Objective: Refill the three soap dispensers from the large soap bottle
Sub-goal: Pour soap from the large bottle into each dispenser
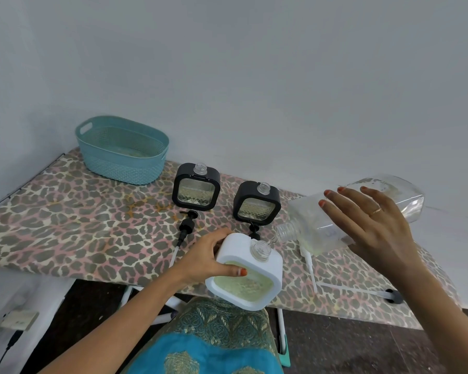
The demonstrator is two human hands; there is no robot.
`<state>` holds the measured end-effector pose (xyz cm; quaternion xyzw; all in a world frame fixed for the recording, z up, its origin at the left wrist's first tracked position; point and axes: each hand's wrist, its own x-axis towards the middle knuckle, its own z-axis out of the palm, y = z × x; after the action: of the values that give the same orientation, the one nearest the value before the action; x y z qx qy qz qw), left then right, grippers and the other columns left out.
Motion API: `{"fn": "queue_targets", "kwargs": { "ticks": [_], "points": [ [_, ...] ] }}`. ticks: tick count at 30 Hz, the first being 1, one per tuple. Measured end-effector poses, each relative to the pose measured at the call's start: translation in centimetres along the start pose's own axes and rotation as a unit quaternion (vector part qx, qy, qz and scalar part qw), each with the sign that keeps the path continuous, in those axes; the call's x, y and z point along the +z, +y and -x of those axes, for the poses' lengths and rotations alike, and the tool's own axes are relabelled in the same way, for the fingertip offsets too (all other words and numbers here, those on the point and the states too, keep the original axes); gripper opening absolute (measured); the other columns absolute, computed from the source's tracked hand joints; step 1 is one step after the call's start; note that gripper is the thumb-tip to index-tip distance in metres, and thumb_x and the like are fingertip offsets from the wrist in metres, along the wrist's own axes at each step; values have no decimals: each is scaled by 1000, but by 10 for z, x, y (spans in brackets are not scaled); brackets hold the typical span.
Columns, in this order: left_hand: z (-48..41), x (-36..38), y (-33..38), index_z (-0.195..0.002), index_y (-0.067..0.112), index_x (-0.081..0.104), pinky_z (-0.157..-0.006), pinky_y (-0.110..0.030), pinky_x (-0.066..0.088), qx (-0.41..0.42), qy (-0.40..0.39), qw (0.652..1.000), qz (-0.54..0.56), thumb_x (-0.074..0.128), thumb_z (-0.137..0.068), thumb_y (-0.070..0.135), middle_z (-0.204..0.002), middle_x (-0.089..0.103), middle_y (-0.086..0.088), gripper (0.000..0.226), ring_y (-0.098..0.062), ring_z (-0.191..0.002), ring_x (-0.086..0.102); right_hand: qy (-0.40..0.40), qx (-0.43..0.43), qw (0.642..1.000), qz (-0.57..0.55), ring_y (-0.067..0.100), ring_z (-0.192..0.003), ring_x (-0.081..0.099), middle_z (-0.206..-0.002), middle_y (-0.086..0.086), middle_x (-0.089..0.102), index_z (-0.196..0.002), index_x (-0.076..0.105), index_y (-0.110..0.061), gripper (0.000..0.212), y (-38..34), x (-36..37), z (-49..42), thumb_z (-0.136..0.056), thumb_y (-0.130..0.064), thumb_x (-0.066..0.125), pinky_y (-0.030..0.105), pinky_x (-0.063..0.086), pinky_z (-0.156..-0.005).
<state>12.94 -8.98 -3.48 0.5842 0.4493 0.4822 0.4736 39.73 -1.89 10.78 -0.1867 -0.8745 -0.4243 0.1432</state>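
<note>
The left hand (210, 256) has its grip wrapped around a white square-framed soap dispenser (247, 273) with pale yellow-green liquid, tilted above the leopard-print surface (73, 211). The right hand (373, 225) clasps a large clear plastic soap bottle (343, 211), nearly empty, its neck dripping into the dispenser's open mouth. No readable labels.

The right hand (373, 222) grips the large clear soap bottle (362, 209), tipped on its side with its open neck just above the mouth of the white dispenser (247, 276), which the left hand (211, 257) holds tilted at the near edge of the leopard-print table (73, 220). Behind stand two black dispensers (196, 187) (256, 202), uncapped, with pump heads (186, 225) lying before them, and a teal basket (122, 149) at the far left
</note>
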Motion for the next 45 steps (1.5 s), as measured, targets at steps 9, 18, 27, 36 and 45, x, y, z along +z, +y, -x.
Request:
{"fn": "queue_targets", "kwargs": {
  "ticks": [9, 18, 27, 36, 45],
  "points": [
    [1, 1, 1, -99, 21, 59, -70, -15, 49, -6, -1, 1000, 6, 80, -48, 38, -86, 62, 11, 57, 0, -83, 63, -3, -12, 1000, 6, 34, -101, 65, -115, 15, 66, -120, 48, -8, 72, 1, -2, -4, -55, 4, 78, 44, 37, -89],
    [1, 3, 0, -105, 17, 59, -78, -27, 53, -11, -2, 1000, 10, 82, -49, 39, -94, 64, 5, 65, -13, -93, 64, -19, -23, 1000, 7, 34, -102, 65, -116, 15, 65, -121, 47, -9, 79, 1, -3, -5, -51, 1, 82, 47, 48, -87],
    [0, 6, 4, -100, 26, 59, -76, -24, 53, -13, -5, 1000, 18, 83, -46, 44, -94, 64, 6, 62, -8, -91, 64, -11, -40, 999, 20, 33, -104, 64, -117, 13, 65, -121, 47, -10, 77, 4, -3, -7, -53, 3, 80, 46, 45, -88],
    [1, 8, 7, -98, 31, 58, -74, -17, 52, -10, -1, 1000, 24, 79, -47, 39, -94, 63, 9, 56, 1, -86, 63, 18, -65, 997, 35, 33, -104, 64, -117, 14, 65, -121, 47, -11, 65, 2, -3, -10, -63, 7, 69, 46, 37, -91],
    [3, 8, 8, -99, 30, 58, -73, -16, 52, -9, 2, 1000, 24, 79, -48, 38, -97, 64, 5, 56, 2, -87, 63, 32, -88, 995, 40, 33, -104, 64, -117, 13, 65, -121, 46, -11, 53, 2, -6, -16, -71, 5, 54, 46, 35, -92]
  ]
}}
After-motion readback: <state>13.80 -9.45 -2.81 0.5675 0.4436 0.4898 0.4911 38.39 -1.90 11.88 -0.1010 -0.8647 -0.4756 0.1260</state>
